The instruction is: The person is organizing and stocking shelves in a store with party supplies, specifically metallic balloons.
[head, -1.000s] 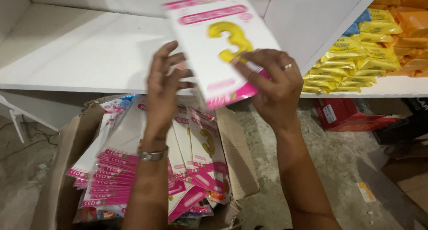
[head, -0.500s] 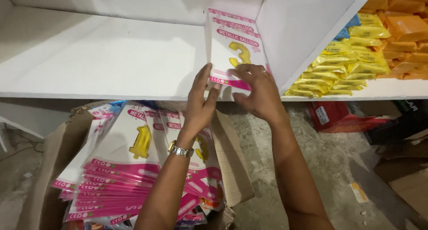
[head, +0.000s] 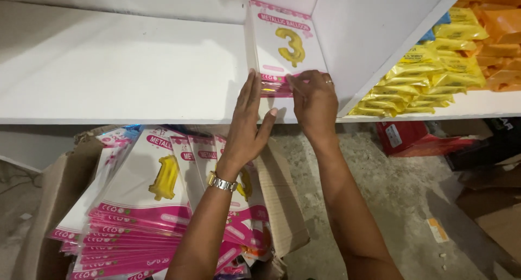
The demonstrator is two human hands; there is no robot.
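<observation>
Balloon packs (head: 285, 52) stacked at shelf (head: 119, 73) right end, against divider (head: 369, 35). Left hand (head: 247, 128) flat, fingers spread, squaring stack's side; right hand (head: 312, 98) pinching front edge. Carton (head: 279, 196) below holds many more.

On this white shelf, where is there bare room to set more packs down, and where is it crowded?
Bare: the shelf left of the balloon packs, out to the frame edge. Crowded: the corner by the divider, where both hands, left hand and right hand, press the packs; beyond it, yellow packets fill the bay.
</observation>
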